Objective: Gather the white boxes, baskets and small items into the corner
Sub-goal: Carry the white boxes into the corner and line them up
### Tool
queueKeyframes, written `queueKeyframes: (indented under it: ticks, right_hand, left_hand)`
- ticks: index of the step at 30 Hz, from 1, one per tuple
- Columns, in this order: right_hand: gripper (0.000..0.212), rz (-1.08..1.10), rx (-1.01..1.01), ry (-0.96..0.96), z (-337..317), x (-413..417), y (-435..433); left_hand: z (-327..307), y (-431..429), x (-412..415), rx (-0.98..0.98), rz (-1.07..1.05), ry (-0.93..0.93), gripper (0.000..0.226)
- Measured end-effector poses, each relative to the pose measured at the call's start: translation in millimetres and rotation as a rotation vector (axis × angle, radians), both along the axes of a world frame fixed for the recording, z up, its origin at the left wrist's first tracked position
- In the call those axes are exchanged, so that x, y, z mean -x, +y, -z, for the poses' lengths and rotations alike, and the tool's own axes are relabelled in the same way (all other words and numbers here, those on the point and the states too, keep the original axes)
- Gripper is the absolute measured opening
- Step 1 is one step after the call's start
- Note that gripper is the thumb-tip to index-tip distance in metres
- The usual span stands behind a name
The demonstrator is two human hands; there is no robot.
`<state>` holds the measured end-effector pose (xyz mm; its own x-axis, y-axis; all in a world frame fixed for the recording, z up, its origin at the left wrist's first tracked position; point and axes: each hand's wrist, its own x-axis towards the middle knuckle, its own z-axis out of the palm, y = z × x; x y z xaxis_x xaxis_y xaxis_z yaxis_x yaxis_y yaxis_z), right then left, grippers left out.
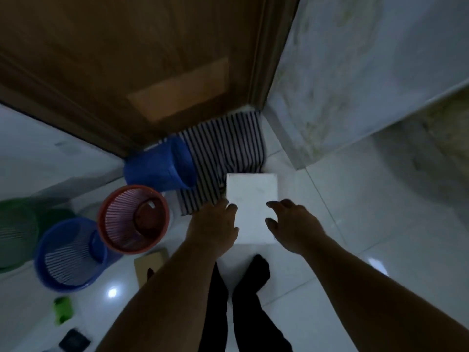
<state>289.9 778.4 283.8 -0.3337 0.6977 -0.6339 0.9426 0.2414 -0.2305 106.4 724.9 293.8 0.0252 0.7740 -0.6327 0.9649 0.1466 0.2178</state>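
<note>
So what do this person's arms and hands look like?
Both arms are bare, with no sleeves in view. The left grip and right grip are plain bare hands: no gloves, and no watch, ring or strap visible in the dim light. Black clothing covers the legs below.

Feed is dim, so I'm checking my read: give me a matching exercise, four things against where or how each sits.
1 white rectangular box
2 red plastic mesh basket
3 far blue plastic mesh basket
4 small green item

A tipped on its side
B between left hand and right hand
C upright, mouth up
D at lower left of view

Pairs: 1-B, 2-C, 3-A, 4-D
</note>
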Motion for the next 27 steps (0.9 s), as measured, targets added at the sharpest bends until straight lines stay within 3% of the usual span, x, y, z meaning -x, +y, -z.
queueKeyframes:
  ticks: [9, 14, 20, 27]
  right_hand:
    - [0.050, 0.020, 0.072, -0.069, 226, -19, 17]
    - [0.059, -0.004, 0.110, -0.118, 318, -30, 21]
    - [0.074, 0.039, 0.052, 0.077, 353, -39, 2]
    - [0.068, 0.090, -0.122, 0.130, 328, -35, -1]
  left_hand:
    - [238, 31, -18, 0.141, -0.052, -0.021, 0.064]
    - [331, 35, -24, 0.147, -0.047, 0.032, 0.082]
    - [362, 17, -37, 0.057, -0.151, -0.066, 0.105]
    - [336, 18, -37, -0.006, -0.241, -0.133, 0.085]
